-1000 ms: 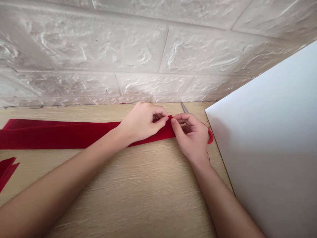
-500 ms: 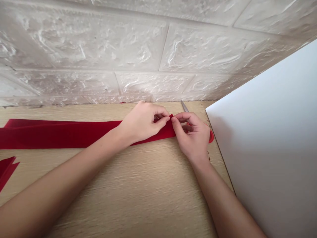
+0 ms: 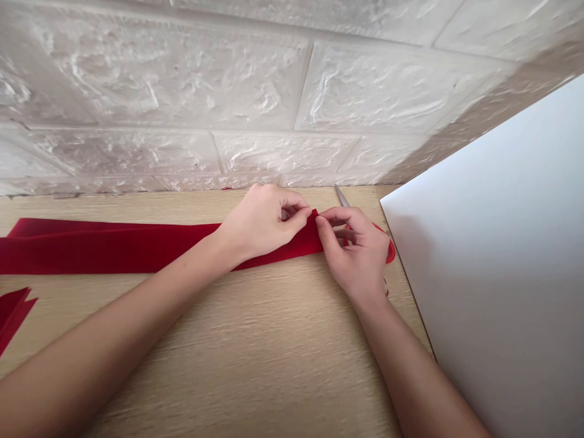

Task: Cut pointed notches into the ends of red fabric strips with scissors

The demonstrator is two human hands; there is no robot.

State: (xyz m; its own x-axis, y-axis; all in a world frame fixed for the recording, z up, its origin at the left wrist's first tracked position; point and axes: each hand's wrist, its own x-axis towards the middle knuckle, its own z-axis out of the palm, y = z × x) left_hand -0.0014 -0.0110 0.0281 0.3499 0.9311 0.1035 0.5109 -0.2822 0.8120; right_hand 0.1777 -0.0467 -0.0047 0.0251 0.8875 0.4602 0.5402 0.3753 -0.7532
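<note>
Red on the desk (image 3: 274, 340): a long red strip (image 3: 114, 246) lies flat on the pale wood. It runs from the left edge of the frame to just right of centre, near the foot of the wall. Whether it is paper or cloth cannot be told.
Left hand (image 3: 262, 222): comes in from the lower left and lies over the red strip. Thumb and forefinger are pressed together on the upper corner of its right end, and the other fingers are curled in.
Right hand (image 3: 360, 249): comes in from the lower right, with thumb and forefinger pinching that same corner from the other side. The fingertips of the two hands touch there.
Pinched corner: just right of the frame's centre, and it seems to stand up a little between the fingertips. The rest of the red strip stays flat on the desk.
Scissors (image 3: 340, 196): mostly hidden beneath the right hand. A grey blade tip shows above the fingers and points toward the wall. Part of a red handle loop shows at the hand's right side.
Red scrap (image 3: 13, 307): a folded, pointed piece at the lower left edge of the frame, below the strip's left end and apart from it.
White board (image 3: 502, 255): a smooth sheet filling the right of the frame. Its edge slants down from beside the scissors' handle.
Wall (image 3: 228, 91): white embossed brick pattern across the upper half.
</note>
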